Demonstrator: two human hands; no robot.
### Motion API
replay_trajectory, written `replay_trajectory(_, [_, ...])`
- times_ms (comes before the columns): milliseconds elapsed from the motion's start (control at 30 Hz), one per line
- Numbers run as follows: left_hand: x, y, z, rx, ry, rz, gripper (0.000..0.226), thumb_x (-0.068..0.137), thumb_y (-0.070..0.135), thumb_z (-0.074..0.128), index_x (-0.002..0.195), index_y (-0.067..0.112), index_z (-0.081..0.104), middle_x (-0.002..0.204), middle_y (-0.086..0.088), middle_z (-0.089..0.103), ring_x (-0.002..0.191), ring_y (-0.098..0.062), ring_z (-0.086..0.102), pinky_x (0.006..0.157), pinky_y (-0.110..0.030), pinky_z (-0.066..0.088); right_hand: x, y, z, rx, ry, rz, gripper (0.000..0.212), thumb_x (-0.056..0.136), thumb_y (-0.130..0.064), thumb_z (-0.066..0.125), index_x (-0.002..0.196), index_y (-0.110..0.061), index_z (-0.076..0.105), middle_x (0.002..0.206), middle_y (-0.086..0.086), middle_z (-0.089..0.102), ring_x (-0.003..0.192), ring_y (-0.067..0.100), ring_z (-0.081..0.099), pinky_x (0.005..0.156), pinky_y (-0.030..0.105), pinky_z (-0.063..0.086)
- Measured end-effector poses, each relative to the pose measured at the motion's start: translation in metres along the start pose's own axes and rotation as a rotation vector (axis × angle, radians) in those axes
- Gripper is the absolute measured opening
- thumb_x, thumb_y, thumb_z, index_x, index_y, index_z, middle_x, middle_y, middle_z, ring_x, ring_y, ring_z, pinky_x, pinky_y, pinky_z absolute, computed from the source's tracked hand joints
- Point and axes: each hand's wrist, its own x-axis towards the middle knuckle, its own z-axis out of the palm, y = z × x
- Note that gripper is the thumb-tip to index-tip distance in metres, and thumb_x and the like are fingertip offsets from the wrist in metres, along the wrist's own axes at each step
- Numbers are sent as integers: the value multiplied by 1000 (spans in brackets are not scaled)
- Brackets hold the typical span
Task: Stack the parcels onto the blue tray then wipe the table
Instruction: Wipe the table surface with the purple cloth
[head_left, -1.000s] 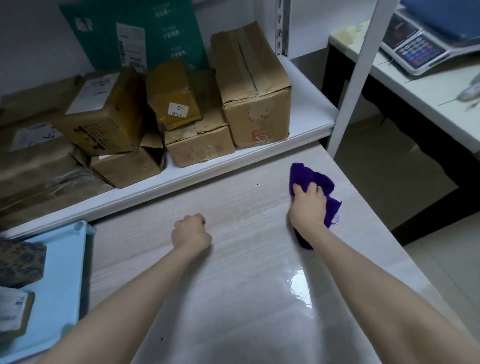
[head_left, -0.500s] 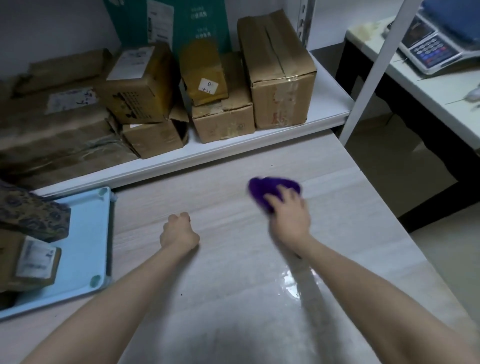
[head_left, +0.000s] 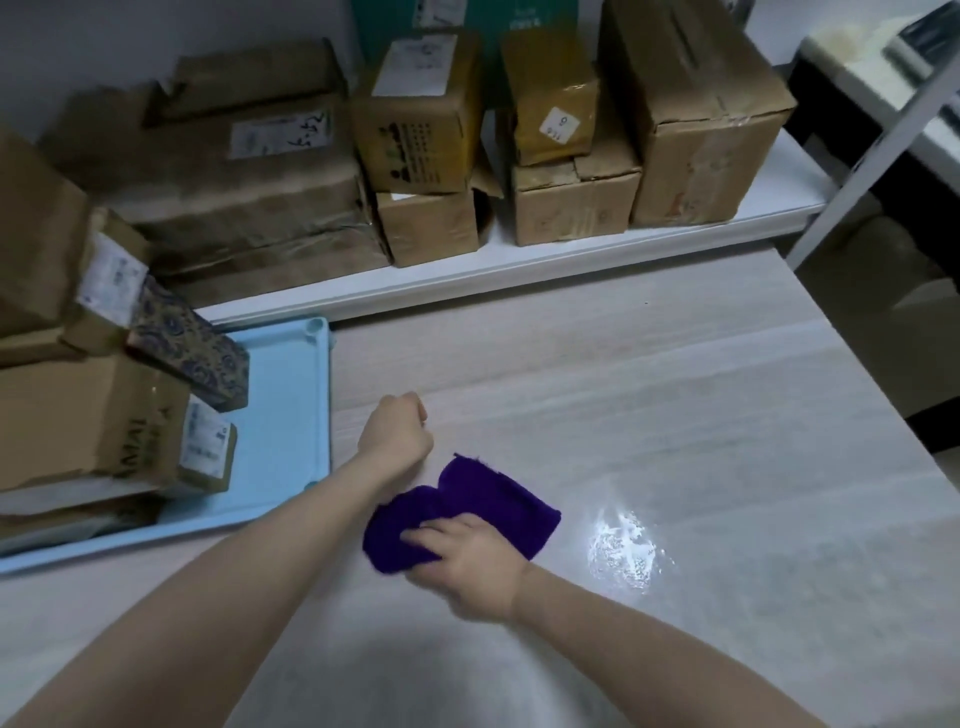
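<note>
My right hand (head_left: 470, 558) presses a purple cloth (head_left: 493, 499) flat against the pale wood-grain table (head_left: 649, 405), just in front of my left wrist. My left hand (head_left: 397, 434) is a closed fist resting on the table, holding nothing. The blue tray (head_left: 283, 415) lies at the left of the table. Several cardboard parcels (head_left: 78, 415) are stacked on it, with a dark patterned box (head_left: 189, 351) leaning on top.
A white shelf (head_left: 519, 260) runs along the table's far edge, loaded with several brown cardboard boxes (head_left: 691, 119). A white upright post (head_left: 872, 156) stands at the shelf's right end. A bright glare patch (head_left: 621, 545) shows on the table right of the cloth.
My right hand has swept the purple cloth from the far right of the table leftward and toward me. My left fist has stayed put. The view has turned left, showing more of the tray.
</note>
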Motion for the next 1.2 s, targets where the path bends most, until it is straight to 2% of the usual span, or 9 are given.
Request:
replay_trajectory(133, [-5,3,-2,32,-91,64,29,78,-2,52,103,6,63,115,-12,62,100,-29,60,85,-36,52,-30,51,-30,-132,125,149,37,80,-26,53,115,-29,66,134,4,58,111,24,61,87,39,49])
replay_trajectory(267, [-8,10,-1,30,-130,99,33,79,2,52,110,8,62,123,-14,58,111,-31,57,92,-34,49,-71,105,-74,-170,286,1010,51,89,-28,51,139,-34,43,155,5,29,143,33,23,109,62,21])
replay_trajectory(333, [-13,18,4,34,-146,103,38,81,2,51,117,9,60,128,-14,54,116,-31,54,96,-35,47,-80,111,-83,-83,387,1347,55,90,-22,49,142,-28,36,147,17,33,139,38,23,106,60,26])
replay_trajectory(400, [-16,25,10,11,-125,83,44,81,1,49,123,10,57,130,-13,50,120,-31,51,99,-37,46,-59,97,-76,-77,450,1284,51,83,-14,52,133,-18,45,133,21,42,124,40,38,98,51,39])
replay_trajectory(467, [-20,41,18,-29,-51,52,49,79,0,49,126,11,54,130,-14,49,121,-33,50,100,-40,45,-34,63,-51,-39,363,982,44,73,-10,57,117,-14,57,125,18,47,111,41,49,88,44,45])
replay_trajectory(667, [-19,94,32,46,2,97,53,82,-1,53,133,9,48,135,-14,44,122,-32,47,94,-38,46,-56,42,-12,-157,203,292,42,63,-17,81,102,-25,70,127,10,61,109,33,63,85,41,55])
replay_trajectory(833, [-29,129,59,140,-104,124,42,82,-1,50,123,8,53,127,-16,46,116,-35,49,92,-36,45,-161,125,-56,-236,431,650,26,78,-21,75,102,-25,67,131,10,59,110,34,61,84,42,51])
replay_trajectory(1000, [-40,151,86,242,-109,125,35,78,1,51,113,6,56,123,-15,47,110,-35,50,88,-36,43,-276,163,-101,-295,587,1254,45,77,-6,60,119,-21,60,131,13,49,112,36,49,86,43,42])
replay_trajectory(1200, [-43,156,94,309,-75,91,35,83,5,54,117,9,52,124,-15,46,111,-35,50,90,-39,45,-238,115,-68,-157,647,1177,46,62,5,62,105,-11,67,113,15,58,93,38,58,77,41,49])
